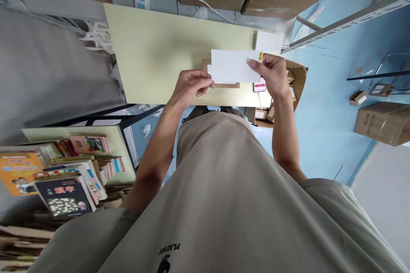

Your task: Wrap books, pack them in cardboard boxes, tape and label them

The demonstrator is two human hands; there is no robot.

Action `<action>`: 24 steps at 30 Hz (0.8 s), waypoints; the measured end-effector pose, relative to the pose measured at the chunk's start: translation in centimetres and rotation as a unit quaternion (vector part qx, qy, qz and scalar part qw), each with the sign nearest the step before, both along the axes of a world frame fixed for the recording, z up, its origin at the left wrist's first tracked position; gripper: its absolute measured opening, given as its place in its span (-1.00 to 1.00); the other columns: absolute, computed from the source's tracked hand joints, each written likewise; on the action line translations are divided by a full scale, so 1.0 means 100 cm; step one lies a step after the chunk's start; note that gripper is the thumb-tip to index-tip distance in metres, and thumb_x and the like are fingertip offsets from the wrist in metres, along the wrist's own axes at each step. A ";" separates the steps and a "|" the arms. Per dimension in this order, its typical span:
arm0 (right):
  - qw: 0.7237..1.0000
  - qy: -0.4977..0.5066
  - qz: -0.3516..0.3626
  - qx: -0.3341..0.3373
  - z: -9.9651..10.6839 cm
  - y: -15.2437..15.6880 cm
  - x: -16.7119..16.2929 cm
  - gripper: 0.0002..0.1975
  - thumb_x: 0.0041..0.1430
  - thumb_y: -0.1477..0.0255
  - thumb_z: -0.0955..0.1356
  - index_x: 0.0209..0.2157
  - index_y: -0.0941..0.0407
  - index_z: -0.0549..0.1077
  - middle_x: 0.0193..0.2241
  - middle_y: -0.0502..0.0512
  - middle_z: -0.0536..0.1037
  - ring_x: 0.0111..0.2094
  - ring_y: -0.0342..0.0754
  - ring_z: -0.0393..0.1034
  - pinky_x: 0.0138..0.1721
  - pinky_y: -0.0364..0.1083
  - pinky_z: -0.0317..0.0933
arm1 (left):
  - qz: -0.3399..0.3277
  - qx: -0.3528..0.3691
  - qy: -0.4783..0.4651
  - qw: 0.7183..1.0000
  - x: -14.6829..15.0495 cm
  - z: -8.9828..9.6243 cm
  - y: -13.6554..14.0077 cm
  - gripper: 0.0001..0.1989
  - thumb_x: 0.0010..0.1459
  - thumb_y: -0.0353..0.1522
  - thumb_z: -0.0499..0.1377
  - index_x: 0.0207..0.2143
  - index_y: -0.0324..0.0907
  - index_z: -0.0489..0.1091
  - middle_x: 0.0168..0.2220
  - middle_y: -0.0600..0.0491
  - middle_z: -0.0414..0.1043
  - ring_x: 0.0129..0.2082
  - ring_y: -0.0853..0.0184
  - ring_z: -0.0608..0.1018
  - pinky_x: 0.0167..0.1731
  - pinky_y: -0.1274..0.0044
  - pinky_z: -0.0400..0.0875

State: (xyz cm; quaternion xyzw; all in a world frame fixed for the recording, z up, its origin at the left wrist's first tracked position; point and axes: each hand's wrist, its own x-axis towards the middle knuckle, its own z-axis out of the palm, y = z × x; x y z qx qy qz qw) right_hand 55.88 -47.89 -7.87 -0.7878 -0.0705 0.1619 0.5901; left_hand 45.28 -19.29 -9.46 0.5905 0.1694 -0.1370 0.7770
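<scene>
Currently, a white slip [230, 66] is held up over the near side of the table [153, 51], right of the table's middle. Right hand [273, 74]: thumb flat on top, fingers grasping the right end, by a small yellow label [260, 56]. Left hand [192, 85]: thumb and fingertips appear to pinch the near left corner lightly. Handling advice: keep both grips light and level so the sheet doesn't bow; thumb better clear of the label; thin stock probably creases if the hands pull unevenly. Beneath the slip, at the table's near side, a flat brown cardboard piece [232, 85]. Phone [259, 86], near right part of the table; white stack [268, 42], its far right corner. Beyond the table's right end, an open carton [301, 87]; off its near left, books [64, 196].
</scene>
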 end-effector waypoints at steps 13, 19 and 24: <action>0.997 -0.010 -0.022 -0.070 0.015 0.066 -0.033 -0.31 0.26 -0.31 0.59 -0.41 0.01 0.46 -0.49 -0.02 0.44 -0.34 0.01 0.52 -0.32 0.04 0.55 | -0.043 -0.016 -0.004 0.999 -0.008 0.002 0.076 -0.81 0.11 -0.29 0.49 -0.41 -0.16 0.57 -0.40 -0.03 0.69 -0.58 0.44 0.48 -0.63 0.60 0.18; 0.986 -0.025 -0.029 -0.161 -0.003 0.097 -0.042 -0.45 0.38 -0.19 0.57 -0.26 0.02 0.58 -0.37 0.03 0.57 -0.29 0.00 0.54 -0.22 0.03 0.57 | -0.056 -0.005 -0.028 0.998 -0.010 0.003 0.098 -0.79 0.13 -0.25 0.50 -0.40 -0.15 0.59 -0.38 -0.02 0.70 -0.57 0.44 0.48 -0.61 0.59 0.22; 0.981 -0.066 0.026 -0.183 0.020 0.145 -0.071 -0.59 0.49 -0.05 0.52 -0.04 0.01 0.70 -0.08 0.15 0.70 -0.17 0.02 0.59 -0.09 0.05 0.58 | -0.066 0.052 -0.047 0.995 -0.011 0.009 0.112 -0.75 0.15 -0.21 0.54 -0.37 -0.14 0.60 -0.35 -0.03 0.72 -0.43 0.36 0.63 -0.50 0.58 0.42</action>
